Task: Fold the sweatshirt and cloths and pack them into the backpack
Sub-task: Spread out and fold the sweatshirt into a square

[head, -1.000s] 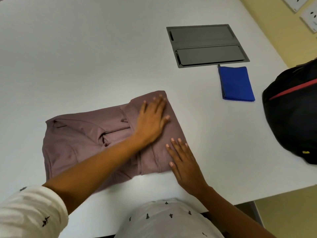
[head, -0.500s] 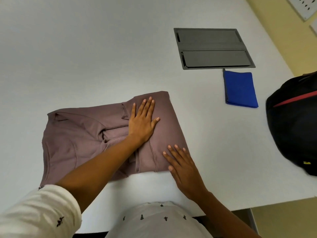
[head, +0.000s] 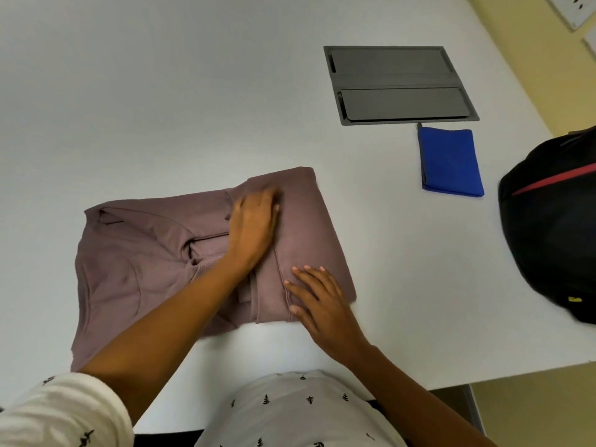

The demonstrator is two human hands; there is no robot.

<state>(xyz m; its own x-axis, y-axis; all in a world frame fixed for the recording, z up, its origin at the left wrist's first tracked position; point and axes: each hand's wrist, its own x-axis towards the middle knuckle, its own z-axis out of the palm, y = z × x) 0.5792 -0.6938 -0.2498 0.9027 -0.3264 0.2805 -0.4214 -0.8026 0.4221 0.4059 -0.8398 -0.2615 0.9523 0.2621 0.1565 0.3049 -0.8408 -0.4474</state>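
One black backpack (head: 554, 240) is sitting at the right edge of the table (head: 161, 91); its inside is not showing. The mauve sweatshirt (head: 135, 259) is lying near the middle, its long axis running left to right, with the folded end at the right. The left hand (head: 254, 227) is pressing flat on the fold, gripping nothing. The right hand (head: 322, 301) is resting on the near right corner, fingers straight. A folded blue cloth (head: 451, 162) is lying further right.

Mauve sweatshirt (head: 135, 259), blue cloth (head: 450, 162), black backpack (head: 554, 240)
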